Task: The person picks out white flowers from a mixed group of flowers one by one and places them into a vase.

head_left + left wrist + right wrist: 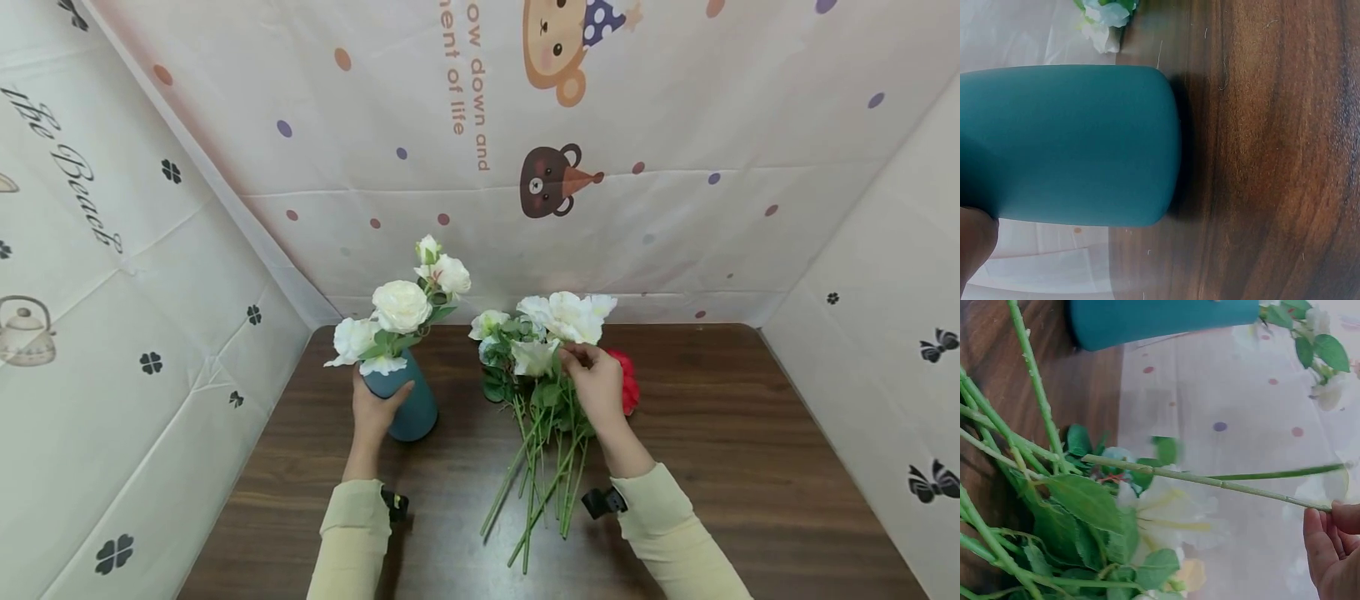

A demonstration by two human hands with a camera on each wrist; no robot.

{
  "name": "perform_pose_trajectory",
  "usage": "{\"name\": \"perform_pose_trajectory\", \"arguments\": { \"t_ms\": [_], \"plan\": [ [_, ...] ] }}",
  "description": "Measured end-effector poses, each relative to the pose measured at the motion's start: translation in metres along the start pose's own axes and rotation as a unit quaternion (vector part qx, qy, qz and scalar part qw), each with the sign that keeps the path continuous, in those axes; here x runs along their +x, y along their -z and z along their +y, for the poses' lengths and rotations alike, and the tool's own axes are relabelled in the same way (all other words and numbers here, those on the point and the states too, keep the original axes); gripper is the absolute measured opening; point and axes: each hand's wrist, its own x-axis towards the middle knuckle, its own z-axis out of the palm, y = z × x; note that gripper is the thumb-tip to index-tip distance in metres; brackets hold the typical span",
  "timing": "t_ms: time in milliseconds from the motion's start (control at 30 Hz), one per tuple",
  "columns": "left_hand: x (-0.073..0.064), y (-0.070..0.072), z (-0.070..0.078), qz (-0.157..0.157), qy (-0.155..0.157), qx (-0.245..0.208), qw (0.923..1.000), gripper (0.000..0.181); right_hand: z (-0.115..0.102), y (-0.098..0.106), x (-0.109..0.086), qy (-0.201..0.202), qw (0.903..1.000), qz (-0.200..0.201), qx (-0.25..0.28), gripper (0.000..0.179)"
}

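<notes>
My left hand (pixel 375 412) grips the upper part of a teal vase (pixel 414 408), thumb on its near side. The vase stands on the table, and its lower body (pixel 1085 147) fills much of the left wrist view. White artificial flowers (pixel 401 307) with green leaves rise from its mouth. Over a loose bunch of flowers, my right hand (pixel 596 385) pinches a thin green flower stem (pixel 1210 481) between thumb and fingers. The stem's cut end points away from the hand. Beside that hand in the head view is a whitish bloom (pixel 535 358).
Several long green stems (pixel 531 492) lie crossed toward the table's front. White blooms (pixel 570 317) top the bunch, and a red flower (pixel 628 383) lies behind my right hand. The brown wooden table (pixel 705 467) meets printed cloth walls (pixel 675 250) at the back and sides.
</notes>
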Motion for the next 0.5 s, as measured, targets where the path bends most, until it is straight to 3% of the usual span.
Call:
{"name": "perform_pose_trajectory", "arguments": {
  "t_ms": [167,300,400,500],
  "plan": [
    [0.001,0.002,0.000,0.003,0.006,0.005,1.0000,0.103,-0.010,0.003,-0.006,0.020,0.9995,0.020,0.010,0.017],
    [0.000,0.001,-0.002,0.000,0.007,0.002,1.0000,0.102,-0.022,0.005,-0.015,0.060,0.9968,0.034,0.040,0.015],
    [0.001,0.001,-0.003,-0.002,0.004,-0.005,1.0000,0.102,-0.033,0.004,-0.022,0.093,0.9919,0.039,0.078,0.022],
    [0.001,0.001,-0.003,-0.002,0.004,-0.003,1.0000,0.102,-0.044,0.002,-0.028,0.095,0.9873,0.045,0.119,0.034]
  ]
}}
